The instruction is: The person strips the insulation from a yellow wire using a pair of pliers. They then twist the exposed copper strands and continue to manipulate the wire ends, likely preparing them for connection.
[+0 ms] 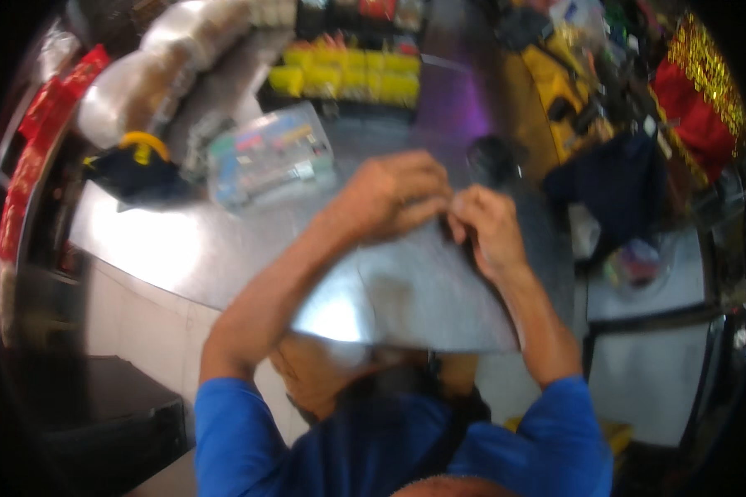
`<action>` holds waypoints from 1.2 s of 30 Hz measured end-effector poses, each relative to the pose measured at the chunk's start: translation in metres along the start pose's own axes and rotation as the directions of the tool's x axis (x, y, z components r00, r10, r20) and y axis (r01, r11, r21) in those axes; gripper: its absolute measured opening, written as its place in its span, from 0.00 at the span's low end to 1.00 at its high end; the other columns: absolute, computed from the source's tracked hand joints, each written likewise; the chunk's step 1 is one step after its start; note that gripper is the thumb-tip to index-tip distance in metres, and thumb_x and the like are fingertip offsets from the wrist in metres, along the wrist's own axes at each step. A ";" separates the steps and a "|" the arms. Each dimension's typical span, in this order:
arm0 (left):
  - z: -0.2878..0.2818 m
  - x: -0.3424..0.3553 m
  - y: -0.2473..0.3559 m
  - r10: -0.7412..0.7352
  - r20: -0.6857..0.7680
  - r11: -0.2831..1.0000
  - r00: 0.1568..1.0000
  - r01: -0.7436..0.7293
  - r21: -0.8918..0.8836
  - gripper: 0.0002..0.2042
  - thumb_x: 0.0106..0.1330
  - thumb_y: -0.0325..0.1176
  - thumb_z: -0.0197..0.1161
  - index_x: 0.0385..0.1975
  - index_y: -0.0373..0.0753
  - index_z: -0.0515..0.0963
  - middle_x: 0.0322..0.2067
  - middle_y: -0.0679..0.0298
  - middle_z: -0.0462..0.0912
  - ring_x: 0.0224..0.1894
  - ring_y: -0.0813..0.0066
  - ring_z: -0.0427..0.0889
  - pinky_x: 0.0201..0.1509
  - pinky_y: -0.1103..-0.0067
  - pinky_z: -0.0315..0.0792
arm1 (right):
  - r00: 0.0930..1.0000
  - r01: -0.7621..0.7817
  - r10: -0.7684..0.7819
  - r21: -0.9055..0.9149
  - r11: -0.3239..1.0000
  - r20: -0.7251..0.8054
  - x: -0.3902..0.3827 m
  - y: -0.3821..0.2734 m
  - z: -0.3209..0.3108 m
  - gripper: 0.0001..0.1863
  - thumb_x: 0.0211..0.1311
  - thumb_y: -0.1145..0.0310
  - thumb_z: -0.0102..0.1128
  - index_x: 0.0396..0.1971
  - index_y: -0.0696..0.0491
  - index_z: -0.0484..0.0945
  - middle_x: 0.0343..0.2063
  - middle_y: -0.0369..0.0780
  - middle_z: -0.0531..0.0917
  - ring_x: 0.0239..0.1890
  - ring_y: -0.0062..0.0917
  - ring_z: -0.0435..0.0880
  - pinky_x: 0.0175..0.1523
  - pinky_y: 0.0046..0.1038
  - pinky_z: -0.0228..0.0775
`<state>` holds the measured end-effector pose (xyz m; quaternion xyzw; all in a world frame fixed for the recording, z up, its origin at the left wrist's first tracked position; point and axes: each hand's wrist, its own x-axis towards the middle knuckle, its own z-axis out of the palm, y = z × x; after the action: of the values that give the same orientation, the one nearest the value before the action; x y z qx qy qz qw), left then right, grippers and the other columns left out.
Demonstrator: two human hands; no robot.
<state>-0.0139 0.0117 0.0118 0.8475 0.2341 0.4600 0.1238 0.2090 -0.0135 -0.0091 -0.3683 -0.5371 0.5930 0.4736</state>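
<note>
Above the metal table [232, 273], my left hand [399, 195] and my right hand [491, 228] meet at the fingertips. Fingers of both are bent and pinched together. Whatever is between them is too small and blurred to make out. A faint thin dark line runs down over the tabletop below my left hand; I cannot tell whether it is a thread or a mark. Left of my hands lies a clear plastic case [269, 153] with colourful small items inside. Just beyond my right hand sits a dark round object [493, 159].
A rack of yellow bins [348, 76] stands at the back. Plastic-wrapped bundles [137, 95] and a black cap-like item with yellow trim [137, 174] lie at the left. Dark cloth [609, 190], yellow pieces [551, 91] and red fabric with gold tinsel [696, 108] crowd the right.
</note>
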 end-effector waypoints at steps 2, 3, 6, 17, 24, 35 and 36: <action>0.000 -0.005 -0.002 -0.019 0.005 1.000 1.000 0.018 0.021 0.06 0.61 0.26 0.74 0.37 0.37 0.86 0.38 0.60 0.86 0.40 0.66 0.88 0.43 0.72 0.82 | 0.999 0.044 -0.044 -0.065 0.997 0.010 -0.002 -0.003 0.006 0.08 0.74 0.72 0.61 0.36 0.60 0.82 0.29 0.38 0.85 0.27 0.16 0.80 0.33 0.21 0.74; -0.001 -0.005 -0.005 -0.033 0.000 0.999 0.999 0.033 0.031 0.06 0.62 0.27 0.73 0.38 0.37 0.86 0.38 0.61 0.86 0.39 0.68 0.87 0.42 0.73 0.81 | 0.997 0.078 -0.078 -0.108 0.991 0.012 -0.002 -0.006 0.008 0.08 0.76 0.71 0.59 0.38 0.60 0.82 0.30 0.38 0.85 0.27 0.16 0.81 0.35 0.20 0.75; 0.001 -0.004 -0.001 -0.183 -0.014 0.983 0.983 0.182 -0.020 0.05 0.66 0.28 0.72 0.39 0.37 0.85 0.38 0.64 0.87 0.36 0.75 0.84 0.40 0.76 0.79 | 0.991 0.128 -0.133 -0.167 0.978 -0.019 -0.001 -0.011 0.006 0.09 0.78 0.70 0.57 0.45 0.61 0.81 0.32 0.39 0.87 0.29 0.16 0.83 0.37 0.20 0.77; 0.013 -0.005 0.004 -0.257 0.033 0.939 0.966 0.258 -0.227 0.04 0.71 0.26 0.67 0.40 0.33 0.80 0.40 0.60 0.88 0.40 0.75 0.86 0.46 0.77 0.81 | 0.965 0.262 -0.259 -0.075 0.962 0.049 0.003 -0.009 -0.011 0.06 0.73 0.77 0.62 0.45 0.63 0.83 0.44 0.44 0.88 0.46 0.23 0.88 0.57 0.25 0.83; 0.012 -0.005 0.006 -0.276 0.040 0.923 0.960 0.276 -0.269 0.03 0.70 0.23 0.66 0.40 0.33 0.81 0.40 0.58 0.88 0.44 0.70 0.89 0.52 0.74 0.83 | 0.960 0.256 -0.259 0.045 0.966 0.102 0.005 -0.006 -0.013 0.06 0.71 0.80 0.62 0.43 0.62 0.83 0.46 0.47 0.87 0.46 0.26 0.89 0.57 0.29 0.84; 0.008 -0.003 0.009 -0.261 0.048 0.925 0.964 0.264 -0.274 0.02 0.69 0.23 0.67 0.38 0.36 0.82 0.39 0.61 0.89 0.43 0.70 0.89 0.49 0.74 0.82 | 0.976 0.186 -0.200 0.136 0.973 0.092 0.005 -0.005 -0.013 0.06 0.70 0.79 0.63 0.43 0.62 0.83 0.46 0.47 0.87 0.45 0.25 0.88 0.55 0.29 0.84; 0.008 -0.003 0.008 -0.255 0.044 0.926 0.966 0.257 -0.278 0.02 0.69 0.23 0.67 0.38 0.36 0.82 0.39 0.61 0.89 0.42 0.70 0.89 0.48 0.74 0.82 | 0.976 0.183 -0.196 0.134 0.974 0.093 0.005 -0.005 -0.013 0.06 0.70 0.79 0.63 0.43 0.62 0.83 0.46 0.47 0.87 0.45 0.25 0.88 0.55 0.29 0.84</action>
<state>-0.0064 0.0029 0.0087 0.7851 0.2745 0.4654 0.3027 0.2209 -0.0051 -0.0056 -0.2532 -0.5559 0.5960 0.5212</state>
